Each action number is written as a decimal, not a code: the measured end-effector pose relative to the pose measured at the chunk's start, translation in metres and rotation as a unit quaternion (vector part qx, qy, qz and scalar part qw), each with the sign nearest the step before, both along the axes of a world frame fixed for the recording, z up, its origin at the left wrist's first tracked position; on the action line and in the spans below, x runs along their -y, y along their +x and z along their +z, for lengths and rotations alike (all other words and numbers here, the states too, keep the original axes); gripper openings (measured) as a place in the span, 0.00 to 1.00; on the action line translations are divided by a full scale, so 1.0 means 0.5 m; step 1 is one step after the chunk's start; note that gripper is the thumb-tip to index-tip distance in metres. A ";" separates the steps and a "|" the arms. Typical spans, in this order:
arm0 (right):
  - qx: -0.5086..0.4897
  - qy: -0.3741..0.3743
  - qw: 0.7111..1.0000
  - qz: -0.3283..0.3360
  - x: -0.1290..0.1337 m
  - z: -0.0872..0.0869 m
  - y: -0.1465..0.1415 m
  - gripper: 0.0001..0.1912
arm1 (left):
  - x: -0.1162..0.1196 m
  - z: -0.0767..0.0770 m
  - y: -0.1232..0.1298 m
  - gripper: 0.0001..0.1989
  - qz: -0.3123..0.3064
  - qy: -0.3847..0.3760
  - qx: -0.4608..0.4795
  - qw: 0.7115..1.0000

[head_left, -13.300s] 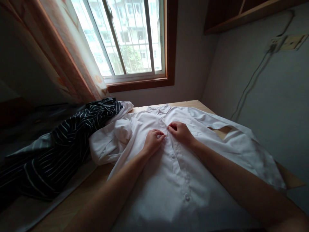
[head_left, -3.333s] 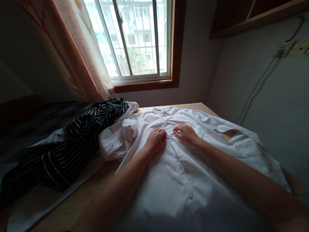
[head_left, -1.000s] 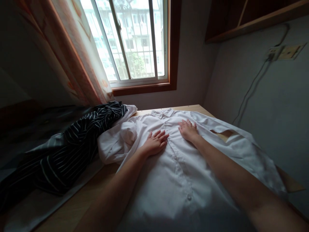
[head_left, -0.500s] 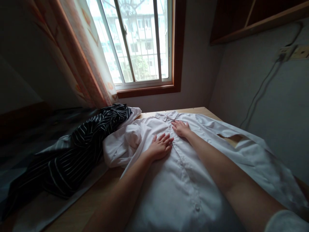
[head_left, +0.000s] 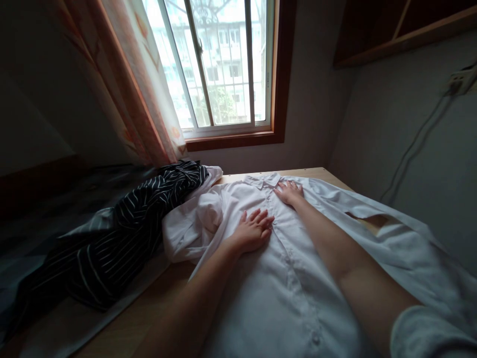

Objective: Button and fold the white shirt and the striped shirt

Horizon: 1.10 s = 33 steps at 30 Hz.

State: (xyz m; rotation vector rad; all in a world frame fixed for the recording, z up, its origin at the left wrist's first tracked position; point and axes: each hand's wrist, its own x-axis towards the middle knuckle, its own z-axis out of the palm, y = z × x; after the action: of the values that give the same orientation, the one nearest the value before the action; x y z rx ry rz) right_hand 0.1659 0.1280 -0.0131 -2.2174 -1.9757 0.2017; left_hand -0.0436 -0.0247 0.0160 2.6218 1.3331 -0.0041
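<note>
- Across center frame, a white button-up shirt [head_left: 266,281] lies spread.
- Left hand [head_left: 255,231] flat on it, right hand [head_left: 289,192] splayed near its collar [head_left: 259,181], both empty.
- I judge this smoothing; the next move calls for light pressure.

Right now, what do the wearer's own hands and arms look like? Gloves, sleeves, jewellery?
Left hand and right hand: bare, no gloves or rings visible. No watch or bracelet shows. A pale sleeve shows on the right arm; no left sleeve in view.
</note>
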 end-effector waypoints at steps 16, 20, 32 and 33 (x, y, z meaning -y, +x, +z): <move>0.036 -0.018 0.997 0.069 0.147 0.078 0.008 0.23 | -0.026 -0.011 0.003 0.26 0.008 0.033 0.005 0.999; 0.000 -0.048 0.993 0.106 0.245 0.059 0.028 0.30 | -0.044 -0.007 0.004 0.26 0.005 0.030 0.001 1.000; -0.004 -0.018 0.998 0.059 0.248 0.015 0.025 0.31 | -0.128 -0.020 -0.009 0.26 -0.011 0.078 -0.007 0.997; -0.004 -0.017 0.998 0.062 0.243 0.015 0.023 0.31 | -0.130 -0.019 -0.012 0.26 -0.012 0.081 -0.008 0.997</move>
State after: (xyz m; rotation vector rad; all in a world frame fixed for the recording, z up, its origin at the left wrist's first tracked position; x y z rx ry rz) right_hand 0.1773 0.0064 -0.0056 -2.1115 -2.1214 0.2612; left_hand -0.0495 0.0400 0.0065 2.7762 1.3617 0.0843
